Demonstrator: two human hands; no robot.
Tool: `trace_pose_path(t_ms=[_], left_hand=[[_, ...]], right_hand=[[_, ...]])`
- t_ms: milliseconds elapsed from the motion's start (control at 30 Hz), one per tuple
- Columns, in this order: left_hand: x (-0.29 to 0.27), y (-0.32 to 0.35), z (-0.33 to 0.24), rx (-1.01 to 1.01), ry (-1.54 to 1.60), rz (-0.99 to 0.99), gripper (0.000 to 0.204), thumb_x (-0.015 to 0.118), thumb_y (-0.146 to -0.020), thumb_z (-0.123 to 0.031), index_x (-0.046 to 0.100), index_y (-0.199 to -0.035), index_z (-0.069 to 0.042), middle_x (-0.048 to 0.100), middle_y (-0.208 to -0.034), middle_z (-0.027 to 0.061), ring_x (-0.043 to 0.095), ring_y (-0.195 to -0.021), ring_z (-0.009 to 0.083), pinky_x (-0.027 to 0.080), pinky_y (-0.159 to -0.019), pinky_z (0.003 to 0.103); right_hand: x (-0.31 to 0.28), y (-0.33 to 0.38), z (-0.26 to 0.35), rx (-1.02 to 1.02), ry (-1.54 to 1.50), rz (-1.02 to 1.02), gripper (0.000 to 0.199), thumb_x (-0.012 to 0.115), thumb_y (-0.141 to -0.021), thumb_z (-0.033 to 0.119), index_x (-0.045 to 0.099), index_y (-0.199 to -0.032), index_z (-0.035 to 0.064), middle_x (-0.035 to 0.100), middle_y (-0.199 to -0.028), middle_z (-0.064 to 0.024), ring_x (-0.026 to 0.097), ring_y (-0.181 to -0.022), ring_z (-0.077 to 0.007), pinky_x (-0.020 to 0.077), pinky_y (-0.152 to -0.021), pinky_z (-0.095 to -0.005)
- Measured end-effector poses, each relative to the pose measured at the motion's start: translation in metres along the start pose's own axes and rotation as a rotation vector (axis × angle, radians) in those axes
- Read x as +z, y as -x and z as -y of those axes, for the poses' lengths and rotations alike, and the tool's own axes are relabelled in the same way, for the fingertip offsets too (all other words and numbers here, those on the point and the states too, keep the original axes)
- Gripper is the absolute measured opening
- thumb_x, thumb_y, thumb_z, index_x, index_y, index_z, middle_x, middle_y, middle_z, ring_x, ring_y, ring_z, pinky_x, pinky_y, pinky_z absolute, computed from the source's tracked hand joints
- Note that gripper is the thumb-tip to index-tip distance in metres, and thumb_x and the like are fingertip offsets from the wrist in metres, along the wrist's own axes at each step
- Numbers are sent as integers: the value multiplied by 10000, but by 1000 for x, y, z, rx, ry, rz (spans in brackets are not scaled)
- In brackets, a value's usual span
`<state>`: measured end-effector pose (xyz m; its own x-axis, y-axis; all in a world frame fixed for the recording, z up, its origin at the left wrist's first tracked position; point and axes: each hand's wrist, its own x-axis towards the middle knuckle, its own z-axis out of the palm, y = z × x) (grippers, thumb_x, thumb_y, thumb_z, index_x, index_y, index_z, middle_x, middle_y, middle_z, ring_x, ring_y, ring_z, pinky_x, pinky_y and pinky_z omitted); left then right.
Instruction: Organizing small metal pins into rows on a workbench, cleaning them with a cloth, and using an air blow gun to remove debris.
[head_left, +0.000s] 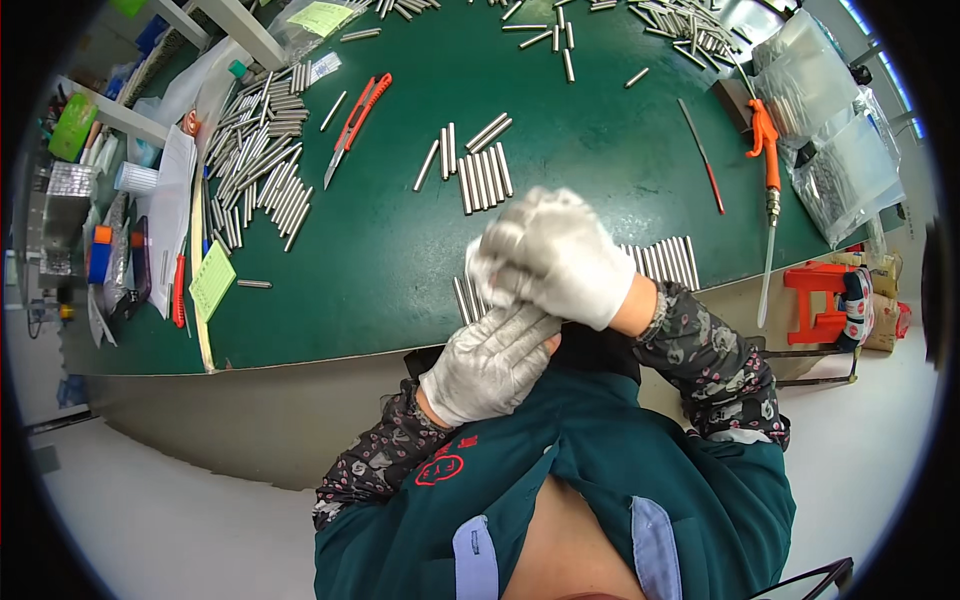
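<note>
Although near, metal rods (484, 180) beyond and left of the curled right hand (562, 255), grip unclear.

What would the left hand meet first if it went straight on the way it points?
Most likely the right hand: the left hand points toward the picture's upper right, straight at it. Depth is unclear, so they may already touch.

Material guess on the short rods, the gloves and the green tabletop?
Rods: metal, likely steel, polished; silvery with bright streaks. Gloves: probably thin fabric, matte white; soft creases. Tabletop: smooth, satin sheen, blurred highlights; rubber mat or laminate, can't tell.
</note>
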<state>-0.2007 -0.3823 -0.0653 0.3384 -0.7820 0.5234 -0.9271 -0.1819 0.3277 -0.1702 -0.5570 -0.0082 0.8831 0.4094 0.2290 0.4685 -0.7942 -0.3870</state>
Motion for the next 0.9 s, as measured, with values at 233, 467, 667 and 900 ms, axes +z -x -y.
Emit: trace_pose_path(t_ms=[233,467,667,900], left_hand=[[-3,0,2,13,-28,40,197,608,-792,-111,682,-950,-21,684,-1077,104,617,-1108,245,436,-1024,409],[-5,-6,-5,34,-95,38,139,642,-784,-101,673,-904,-38,683,-1024,82,625,-1069,240,462,-982,411],[-3,-10,-7,55,-99,-11,69,675,-795,-86,655,-842,-40,678,-968,69,645,-1004,225,487,-932,408],[10,-41,-20,107,-15,9,209,674,-777,-115,618,-966,-48,646,-1050,78,608,-1062,247,456,-963,436]], right_hand=[[-17,9,-11,196,4,-328,207,727,-700,134,642,-875,64,620,-811,-81,569,-820,-271,435,-749,-400],[-35,50,-24,343,-139,-370,208,721,-725,154,663,-895,50,621,-789,-86,567,-815,-289,451,-747,-395],[-35,57,-27,394,-193,-359,225,722,-718,148,670,-907,37,634,-809,-99,572,-834,-293,459,-770,-390],[-44,57,-34,451,-245,-382,224,710,-723,144,668,-907,24,651,-838,-107,574,-848,-292,464,-776,-382]])
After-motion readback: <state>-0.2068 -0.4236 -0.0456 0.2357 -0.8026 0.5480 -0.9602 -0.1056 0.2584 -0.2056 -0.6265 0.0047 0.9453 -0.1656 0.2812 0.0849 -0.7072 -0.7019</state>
